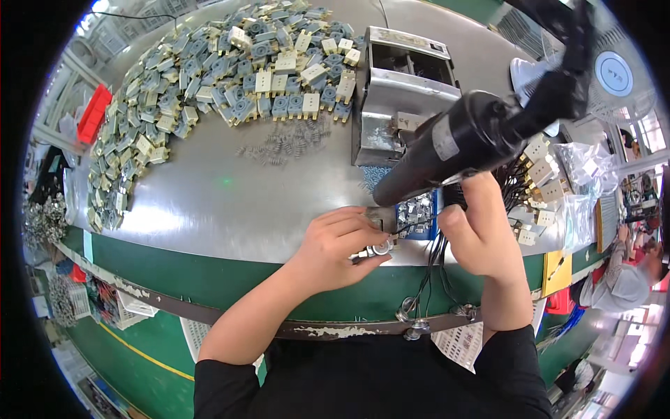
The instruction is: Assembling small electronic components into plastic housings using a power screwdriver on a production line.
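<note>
My left hand is closed at the table's near side, its thumb and fingers pinching a small round silver part from which a thin black wire runs right. A small metal fixture lies just beyond the fingertips. To the right, my right hand curls around a bunch of black wires; the cylinder above covers part of its fingers. Several wires hang over the table edge, ending in round silver parts. Between the hands sits a blue tray of small metal pieces.
A black cylinder on a jointed arm reaches over the work spot. Behind it stands a metal box. Grey-and-cream switch-like units are heaped far left, with loose springs before them. Blue screws, wired cream blocks and a yellow pad lie around.
</note>
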Motion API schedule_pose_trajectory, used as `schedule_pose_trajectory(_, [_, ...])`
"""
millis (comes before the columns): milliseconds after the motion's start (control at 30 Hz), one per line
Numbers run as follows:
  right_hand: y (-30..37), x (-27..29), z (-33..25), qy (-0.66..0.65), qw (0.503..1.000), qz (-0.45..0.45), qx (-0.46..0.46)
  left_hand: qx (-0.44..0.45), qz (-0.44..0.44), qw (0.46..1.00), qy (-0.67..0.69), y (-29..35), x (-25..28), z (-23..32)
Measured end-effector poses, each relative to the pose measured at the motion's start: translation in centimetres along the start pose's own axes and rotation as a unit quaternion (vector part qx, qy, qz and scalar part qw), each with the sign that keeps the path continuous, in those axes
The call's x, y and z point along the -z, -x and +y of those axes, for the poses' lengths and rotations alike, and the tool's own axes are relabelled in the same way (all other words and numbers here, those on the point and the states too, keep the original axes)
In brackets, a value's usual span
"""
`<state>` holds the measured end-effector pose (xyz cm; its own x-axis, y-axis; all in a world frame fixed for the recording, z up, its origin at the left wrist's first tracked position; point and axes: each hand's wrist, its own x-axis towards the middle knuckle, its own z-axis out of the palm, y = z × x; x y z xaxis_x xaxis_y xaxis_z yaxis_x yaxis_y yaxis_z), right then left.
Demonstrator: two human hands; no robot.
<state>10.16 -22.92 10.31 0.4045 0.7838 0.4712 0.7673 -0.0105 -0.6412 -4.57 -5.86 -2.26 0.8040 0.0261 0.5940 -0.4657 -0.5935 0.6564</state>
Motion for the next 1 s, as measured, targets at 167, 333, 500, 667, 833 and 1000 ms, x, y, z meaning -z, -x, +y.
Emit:
schedule_pose_trajectory(167, [4.1, 0.9, 0.0, 0.106, 0.979, -0.173, -0.033, -0.040, 0.013, 0.999, -0.018, -0.3, -0.3, 0.5])
schedule_pose_trajectory(333, [6.8, -2.0, 0.8, 0.113, 0.978, -0.174, 0.013, -0.053, 0.054, 0.997, -0.020, -0.6, -0.6, 1.3])
schedule_pose_trajectory(500, [7.8, -3.0, 1.6, 0.173, 0.981, -0.062, 0.062, -0.072, 0.106, 0.989, -0.069, -1.1, -0.8, 2.1])
schedule_pose_trajectory(667, [8.6, -3.0, 2.5, 0.159, 0.984, -0.052, 0.064, -0.078, 0.083, 0.990, -0.078, -1.0, -0.9, 2.8])
schedule_pose_trajectory(833, [8.3, -0.7, 3.7, 0.166, 0.973, -0.061, 0.148, 0.019, 0.122, 0.992, -0.008, -1.2, -2.6, 5.2])
schedule_pose_trajectory(1000, [10.6, 6.4, 5.6, 0.381, 0.884, 0.244, 0.122, -0.030, 0.048, 0.998, 0.036, -0.7, -1.0, 4.1])
